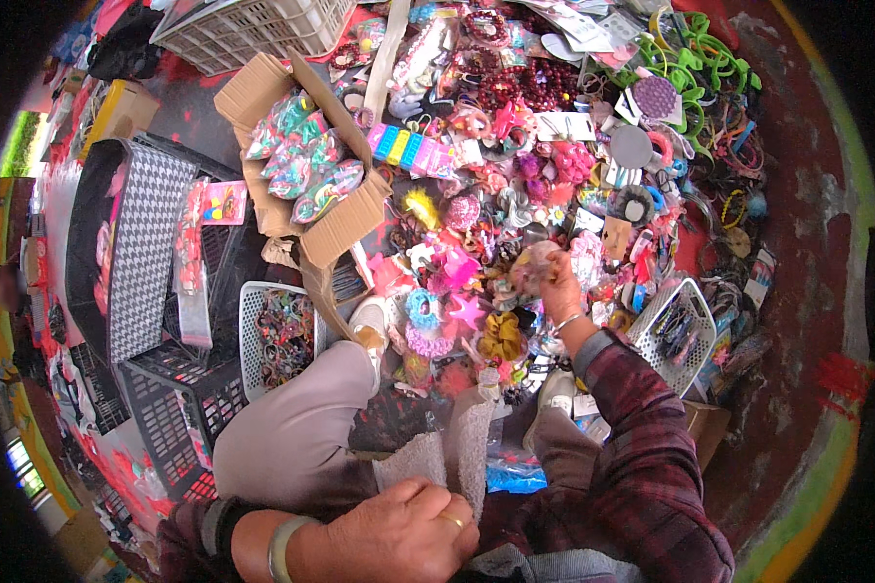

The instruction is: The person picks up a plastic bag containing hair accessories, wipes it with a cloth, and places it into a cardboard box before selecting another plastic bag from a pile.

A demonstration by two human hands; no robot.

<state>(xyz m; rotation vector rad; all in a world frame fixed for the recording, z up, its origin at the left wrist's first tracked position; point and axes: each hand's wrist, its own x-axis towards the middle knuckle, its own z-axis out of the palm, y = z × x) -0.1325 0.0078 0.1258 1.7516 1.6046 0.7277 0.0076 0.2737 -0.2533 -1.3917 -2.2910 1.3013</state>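
Note:
My right hand (558,291) reaches out over a spread heap of hair accessories (544,194), fingers closed on a roundish, pale pinkish-brown item (530,269) whose kind I cannot make out. Close to it lie a mustard fabric hair bow (503,337), a pink star-shaped piece (468,311) and blue and lilac scrunchies (423,307). Near my lap, my left hand (399,534) is curled closed above greyish bubble-wrap-like sheeting (437,457). Its palm is turned away, so anything inside those fingers is hidden.
An open cardboard box (345,231) of bagged colourful goods stands left of the heap. White baskets (247,345) with small items flank my legs. Black crates (180,418) stand at the left, a large pale crate (253,34) at the back. Green headbands (695,68) lie far right.

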